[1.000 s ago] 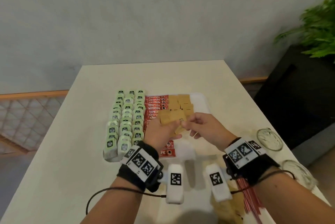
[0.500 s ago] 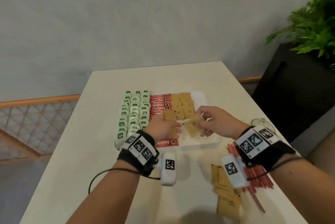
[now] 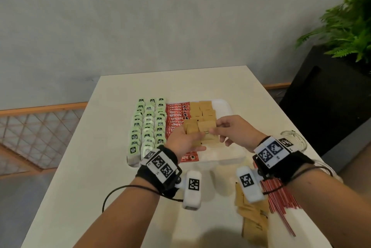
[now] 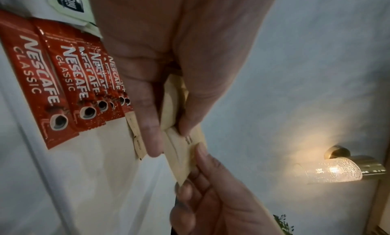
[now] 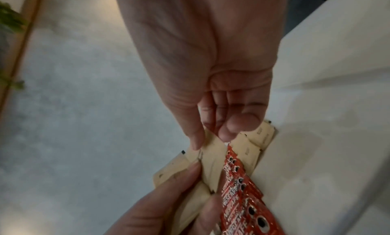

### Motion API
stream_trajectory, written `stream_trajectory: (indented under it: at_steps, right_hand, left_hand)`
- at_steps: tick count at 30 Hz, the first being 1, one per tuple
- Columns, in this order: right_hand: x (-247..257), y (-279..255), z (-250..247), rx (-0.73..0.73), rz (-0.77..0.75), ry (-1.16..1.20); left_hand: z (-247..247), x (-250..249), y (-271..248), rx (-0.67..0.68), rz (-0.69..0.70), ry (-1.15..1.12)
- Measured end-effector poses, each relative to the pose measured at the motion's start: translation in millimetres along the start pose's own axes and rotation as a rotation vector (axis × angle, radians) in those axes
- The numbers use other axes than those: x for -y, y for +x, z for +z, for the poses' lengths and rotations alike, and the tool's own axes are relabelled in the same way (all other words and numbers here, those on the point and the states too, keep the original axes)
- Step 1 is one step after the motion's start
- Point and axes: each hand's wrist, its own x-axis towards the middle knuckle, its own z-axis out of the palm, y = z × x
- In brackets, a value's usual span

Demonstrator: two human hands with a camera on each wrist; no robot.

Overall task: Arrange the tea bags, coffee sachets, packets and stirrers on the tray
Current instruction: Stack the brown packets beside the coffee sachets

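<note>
Both hands meet over the white tray [image 3: 226, 107] — the left hand [image 3: 183, 142] grips brown packets [image 3: 192, 127], the right hand [image 3: 232, 129] pinches one packet [image 3: 206, 126].

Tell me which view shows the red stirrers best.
The head view: the red stirrers lie on the table under the right wrist, partly hidden. Neither wrist view shows them; they show only hands, brown packets and red sachets.
</note>
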Motion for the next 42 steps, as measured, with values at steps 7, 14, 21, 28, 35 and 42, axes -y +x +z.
stream_trajectory:
  at_steps: [7,14,21,28,35,42]
  right_hand:
    - [-29,23,8,-0.031,0.128,-0.051]
    - [-51,57,19,-0.101,0.258,-0.1]
    - [-41,77,29,-0.15,0.249,-0.25]
    - [-39,79,33,-0.212,0.271,-0.213]
    - [-27,50,28,-0.246,0.129,-0.047]
    - [1,6,32,-0.081,-0.014,0.147]
  left_hand:
    - [-20,9,16,-0.101,-0.127,-0.139]
    - [-44,9,31,-0.15,-0.126,-0.259]
    - [-59,13,36,-0.206,-0.063,-0.227]
    - [-62,17,31,-0.193,-0.078,-0.262]
    - [-47,15,24,-0.162,-0.082,-0.245]
    - [-14,-2,11,-0.087,-0.036,-0.134]
